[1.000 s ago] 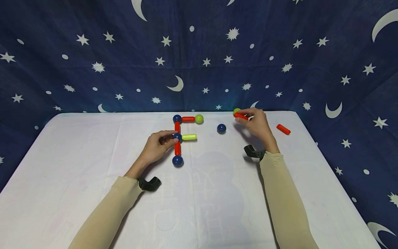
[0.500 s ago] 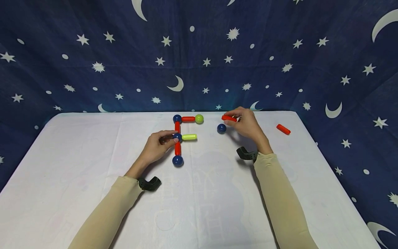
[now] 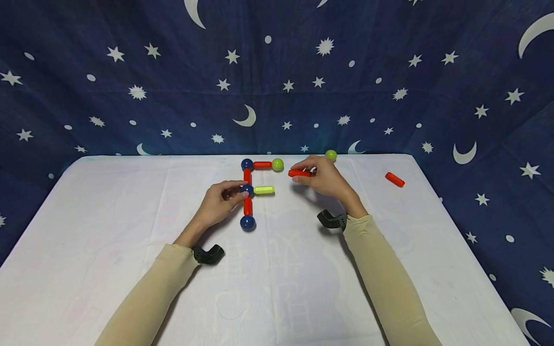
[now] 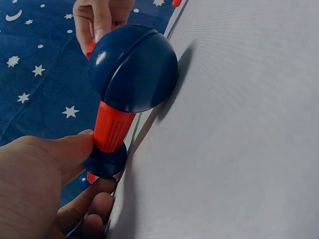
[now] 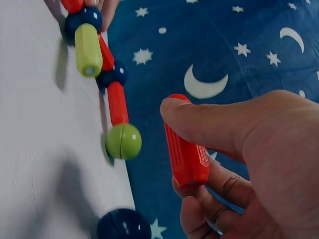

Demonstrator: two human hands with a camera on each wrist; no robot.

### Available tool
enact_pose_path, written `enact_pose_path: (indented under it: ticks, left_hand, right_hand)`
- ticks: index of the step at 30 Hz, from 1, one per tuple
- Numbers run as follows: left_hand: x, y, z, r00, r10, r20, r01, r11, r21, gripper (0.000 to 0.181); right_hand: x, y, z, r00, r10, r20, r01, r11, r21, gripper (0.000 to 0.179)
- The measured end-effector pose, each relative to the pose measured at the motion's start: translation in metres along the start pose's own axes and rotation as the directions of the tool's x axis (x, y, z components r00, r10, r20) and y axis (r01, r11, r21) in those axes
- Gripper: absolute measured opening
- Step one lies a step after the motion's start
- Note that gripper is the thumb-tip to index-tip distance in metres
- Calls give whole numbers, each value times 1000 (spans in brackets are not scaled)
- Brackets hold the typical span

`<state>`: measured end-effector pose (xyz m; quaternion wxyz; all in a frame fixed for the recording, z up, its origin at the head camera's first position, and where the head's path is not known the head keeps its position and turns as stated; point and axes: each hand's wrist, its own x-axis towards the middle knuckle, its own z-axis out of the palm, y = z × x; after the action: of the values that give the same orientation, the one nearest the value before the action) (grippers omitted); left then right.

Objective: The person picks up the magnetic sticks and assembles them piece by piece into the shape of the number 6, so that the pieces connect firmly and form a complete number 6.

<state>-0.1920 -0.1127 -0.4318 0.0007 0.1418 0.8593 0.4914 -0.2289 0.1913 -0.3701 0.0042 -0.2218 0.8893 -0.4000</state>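
Note:
My left hand [image 3: 216, 204] pinches the middle blue ball [image 3: 246, 191] of a toy ball-and-rod build lying on the table. Red rods [image 3: 247, 207] join it to a near blue ball [image 3: 248, 223] and a far blue ball [image 3: 247, 165]. From the far ball a red rod runs right to a green ball [image 3: 277, 165]; a yellow-green rod [image 3: 264, 190] sticks out rightward from the middle ball, its outer end bare. Just right of the build, my right hand [image 3: 326, 178] holds a loose red rod [image 5: 184, 149] between thumb and fingers, above the white cloth.
A loose blue ball [image 5: 123, 226] shows in the right wrist view; my right hand hides it in the head view. Another green ball [image 3: 331, 154] sits at the table's back edge. A spare red rod [image 3: 395, 179] lies far right. A starry curtain [image 3: 277, 96] hangs behind.
My right hand has carried the red rod leftward from near the back green ball, past the loose blue ball, toward the build. The left hand and the build have stayed put.

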Motion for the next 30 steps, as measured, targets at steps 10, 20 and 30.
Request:
enact_pose_path:
  ticks: [10, 20, 30]
  left_hand:
    - [1, -1, 1, 1000, 12, -5, -12, 1000, -13, 34]
    - [0, -1, 1, 1000, 16, -5, -16, 1000, -2, 35]
    - [1, 0, 0, 1000, 9, 3, -9, 1000, 11, 35]
  right_hand:
    - [0, -23, 14, 997, -36, 73, 36, 999, 3, 26]
    - [-9, -29, 37, 979, -61, 193, 58, 998, 24, 28]
    - [-10, -28, 55, 947, -102, 305, 100, 995, 22, 26]
